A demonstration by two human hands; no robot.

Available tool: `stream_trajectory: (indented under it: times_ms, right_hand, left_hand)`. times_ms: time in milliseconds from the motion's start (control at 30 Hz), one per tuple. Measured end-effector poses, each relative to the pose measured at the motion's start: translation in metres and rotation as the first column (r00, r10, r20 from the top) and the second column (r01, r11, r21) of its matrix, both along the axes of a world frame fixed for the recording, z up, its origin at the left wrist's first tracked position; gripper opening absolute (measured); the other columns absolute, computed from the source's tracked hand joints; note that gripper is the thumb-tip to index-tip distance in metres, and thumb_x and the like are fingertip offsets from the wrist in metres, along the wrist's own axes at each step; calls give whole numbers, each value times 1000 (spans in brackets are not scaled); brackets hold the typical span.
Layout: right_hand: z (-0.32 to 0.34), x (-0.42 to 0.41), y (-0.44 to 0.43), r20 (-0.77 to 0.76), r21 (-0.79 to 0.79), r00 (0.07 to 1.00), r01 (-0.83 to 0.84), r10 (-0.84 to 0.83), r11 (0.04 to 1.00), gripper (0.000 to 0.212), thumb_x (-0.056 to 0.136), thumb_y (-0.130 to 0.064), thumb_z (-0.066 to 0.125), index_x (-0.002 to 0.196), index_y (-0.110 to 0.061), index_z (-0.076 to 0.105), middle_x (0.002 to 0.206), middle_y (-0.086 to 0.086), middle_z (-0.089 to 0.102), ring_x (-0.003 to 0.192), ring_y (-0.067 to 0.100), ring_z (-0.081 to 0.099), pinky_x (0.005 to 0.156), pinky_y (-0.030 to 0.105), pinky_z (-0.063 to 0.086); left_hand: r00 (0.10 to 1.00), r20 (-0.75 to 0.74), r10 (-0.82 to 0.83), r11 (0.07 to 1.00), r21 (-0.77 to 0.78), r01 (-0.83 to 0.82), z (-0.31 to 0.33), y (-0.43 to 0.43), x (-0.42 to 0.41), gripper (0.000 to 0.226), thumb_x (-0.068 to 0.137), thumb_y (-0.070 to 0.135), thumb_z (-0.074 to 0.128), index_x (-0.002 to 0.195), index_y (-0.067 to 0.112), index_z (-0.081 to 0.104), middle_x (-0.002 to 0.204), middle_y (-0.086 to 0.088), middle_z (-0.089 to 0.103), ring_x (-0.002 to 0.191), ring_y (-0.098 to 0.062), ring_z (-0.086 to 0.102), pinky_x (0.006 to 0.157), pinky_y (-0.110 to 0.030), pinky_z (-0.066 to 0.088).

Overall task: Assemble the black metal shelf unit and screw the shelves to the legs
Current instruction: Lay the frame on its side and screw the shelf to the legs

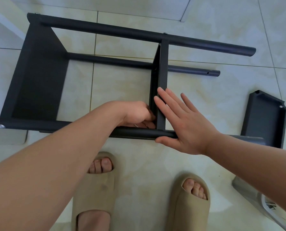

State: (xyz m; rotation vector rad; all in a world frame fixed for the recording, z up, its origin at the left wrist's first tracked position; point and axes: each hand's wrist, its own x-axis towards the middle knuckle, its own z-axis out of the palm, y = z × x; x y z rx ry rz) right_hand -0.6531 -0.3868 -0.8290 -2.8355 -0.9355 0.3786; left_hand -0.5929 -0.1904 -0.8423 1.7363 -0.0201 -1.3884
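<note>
The black shelf unit lies on its side on the tiled floor. An end shelf (39, 77) sits at the left and a middle shelf (162, 77) stands between the legs. The near leg (69, 126) runs under both my wrists. My left hand (137, 114) is curled at the inner corner where the middle shelf meets the near leg, pinching a thin silvery metal piece (136, 125) that is mostly hidden. My right hand (182, 124) lies flat with straight fingers against the middle shelf's edge, its thumb under the near leg. A loose third shelf (264, 120) lies at the right.
My two feet in beige slippers (95, 189) stand just in front of the unit. A grey object with a chrome part (259, 199) lies at the lower right. A grey mat (9, 137) lies at the left edge. The free leg ends (245, 50) point right.
</note>
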Motion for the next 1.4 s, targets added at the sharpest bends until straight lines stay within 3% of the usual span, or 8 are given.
stream_trajectory:
  times_ms: [100,267,433,567,700,900,1000,1400]
  right_hand:
    - [0,0,0,7,-2,1000,2,-2,1000,96,93,-75,31,162,-11,9,170,8,-1,157,25,-3,125,56,12]
    - [0,0,0,12,0,1000,5,-5,1000,96,93,-75,32,162,-11,9,170,8,-1,157,25,-2,124,57,13]
    - [0,-1,1,12,2,1000,11,-11,1000,97,93,-75,33,162,-10,12,170,8,1,157,26,0,124,57,15]
    - [1,-1,1,14,9,1000,16,-16,1000,96,93,-74,34,162,-10,14,170,9,2,157,26,1,123,58,17]
    - [1,-1,2,12,6,1000,13,-14,1000,96,93,-74,35,162,-10,14,170,9,3,157,26,1,123,58,18]
    - [0,0,1,18,7,1000,12,-12,1000,96,93,-74,35,162,-9,15,170,9,3,157,26,1,122,58,18]
    - [1,-1,2,17,15,1000,16,-16,1000,96,93,-73,35,161,-9,17,170,9,4,157,27,2,122,58,19]
    - [0,-1,2,13,29,1000,23,-23,999,96,92,-74,36,162,-10,16,170,9,4,157,26,2,122,56,21]
  left_hand:
    - [997,79,10,1000,8,-11,-3,2,-4,22,98,12,52,87,9,70,86,-7,77,79,-19,72,79,-31,55]
    - [978,204,-50,997,73,36,-2,2,-4,19,87,12,63,71,17,70,63,0,65,57,-13,56,62,-24,43]
    - [994,112,16,999,42,-21,-1,3,-2,21,83,-1,64,76,17,75,64,1,71,56,-8,65,52,-15,47]
    - [994,51,93,996,-1,-93,-3,3,-2,14,84,-3,64,87,7,74,79,-13,74,68,-16,70,68,-24,59]
    - [993,11,115,993,-9,-115,-4,1,0,14,88,2,61,81,7,72,76,-7,73,71,-17,67,80,-31,56]
    - [998,42,37,999,-12,-36,-4,3,-3,16,86,7,61,71,9,67,65,-6,60,65,-22,52,65,-28,43]
    - [996,17,91,995,-54,-90,-6,5,-4,20,88,3,59,70,8,67,61,-2,65,57,-14,59,57,-20,47]
    - [992,5,124,989,-81,-123,-10,4,-4,13,87,0,61,81,3,72,69,-10,65,60,-16,61,60,-21,51]
